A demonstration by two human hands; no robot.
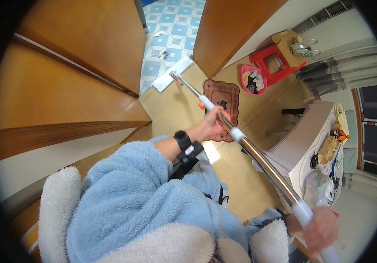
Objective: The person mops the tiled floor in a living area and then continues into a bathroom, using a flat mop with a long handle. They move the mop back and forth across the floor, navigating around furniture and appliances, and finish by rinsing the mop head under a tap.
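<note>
My left hand [211,123] grips the shiny metal pole of a flat mop [265,159] about midway along it. Lower right in the picture, my right hand [322,230], slightly blurred, is closed around the white grip near the pole's upper end. The pole runs diagonally away from me towards the doorway. At its far end a flat white mop head [162,83] rests on the floor where beige tiles meet blue-and-white patterned tiles [172,29]. An orange part [200,105] sticks out beside the pole ahead of my left hand.
A brown scalloped mat [210,90] lies under the pole's line. Wooden doors [86,42] flank the doorway. To the right are a pink basin of clothes [264,88], a red plastic stool [275,78] and a cloth-covered table [302,131] bearing bags and small items.
</note>
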